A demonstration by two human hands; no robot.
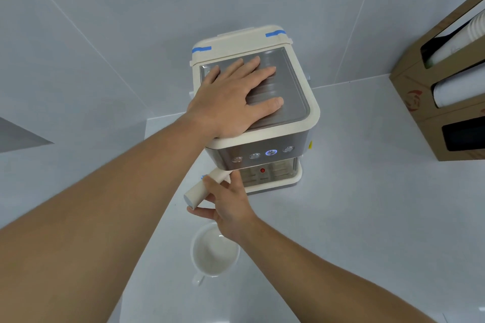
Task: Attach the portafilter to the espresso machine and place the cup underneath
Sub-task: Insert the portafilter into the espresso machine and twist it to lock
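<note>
The left hand (236,94) is lying flat and spread wide on the top plate of the espresso machine (299,123), apparently bracing it. The right hand (225,199) is curling its fingers and thumb around the cream handle of the portafilter (199,189), which is angling out to the left from beneath the front panel. Judging by this, the attachment step is under way; whether the portafilter is locked home cannot be told, since its basket and the group head are lying hidden under the machine's overhang. The cup (212,254) is standing empty on the counter (341,217), in front of the machine and partly behind the right wrist, so its placement is remaining undone.
</note>
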